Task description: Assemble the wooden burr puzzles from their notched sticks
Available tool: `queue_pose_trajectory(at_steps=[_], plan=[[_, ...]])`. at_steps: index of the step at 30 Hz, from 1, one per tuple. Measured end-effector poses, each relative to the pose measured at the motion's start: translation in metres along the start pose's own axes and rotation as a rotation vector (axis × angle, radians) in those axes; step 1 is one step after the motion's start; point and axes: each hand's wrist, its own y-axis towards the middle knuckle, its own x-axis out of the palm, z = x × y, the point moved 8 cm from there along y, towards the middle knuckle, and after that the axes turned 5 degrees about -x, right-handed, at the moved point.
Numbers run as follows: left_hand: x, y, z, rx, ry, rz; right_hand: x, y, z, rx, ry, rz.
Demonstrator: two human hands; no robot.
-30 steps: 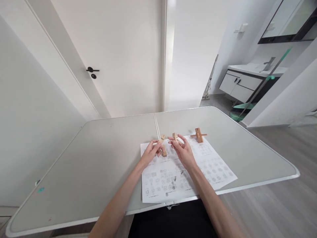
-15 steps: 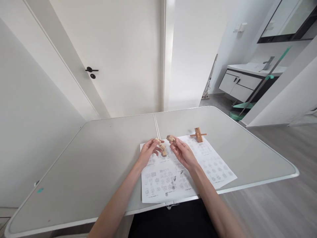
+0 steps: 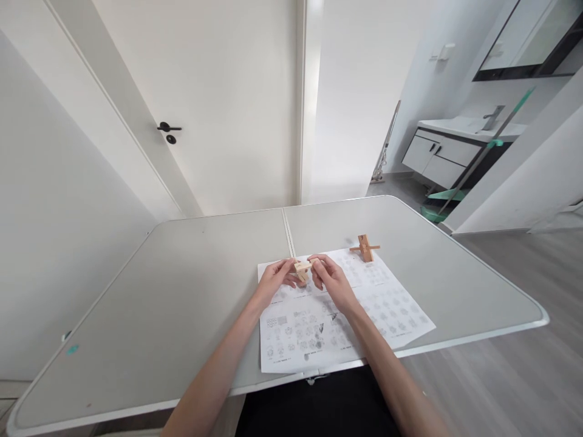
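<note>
My left hand [image 3: 274,279] is closed on light wooden puzzle pieces [image 3: 302,269] just above the sheet. My right hand [image 3: 333,280] pinches another light wooden puzzle piece [image 3: 314,261], brought up against the pieces at the left; whether they interlock I cannot tell. Fingers cover much of the wood. Beneath both hands lies a white printed sheet [image 3: 300,340] with rows of small diagrams. Beyond my right hand, at the sheet's far edge, stands a brown wooden puzzle [image 3: 365,248] with a crossbar through it.
The grey folding table [image 3: 173,303] has a pale rim and a seam across its middle. Behind it is a white door [image 3: 218,91] with a black handle. To the far right are a washbasin cabinet [image 3: 439,152] and a green dustpan [image 3: 435,213].
My right hand has moved slightly left and brought its piece against those in my left hand. The left-hand pieces are turned differently. The brown puzzle and sheet stay put.
</note>
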Motion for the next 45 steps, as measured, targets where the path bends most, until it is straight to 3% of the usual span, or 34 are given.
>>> queue_pose_trajectory(at_steps=[3,13,25,35,45], plan=[[0.001,-0.001,0.002,-0.005,0.044,-0.006,0.006,-0.002,0.000,-0.017,-0.095,-0.083],[0.000,-0.003,0.000,-0.013,0.096,-0.018,0.001,-0.001,0.004,-0.103,-0.319,-0.172],[0.000,-0.003,-0.009,-0.040,0.060,0.016,0.001,-0.002,0.000,-0.229,-0.494,-0.188],[0.005,-0.007,-0.004,-0.038,-0.029,-0.044,-0.003,-0.001,-0.005,-0.269,-0.403,-0.175],[0.007,-0.007,-0.004,-0.055,-0.061,-0.082,-0.003,-0.002,-0.007,-0.291,-0.471,-0.161]])
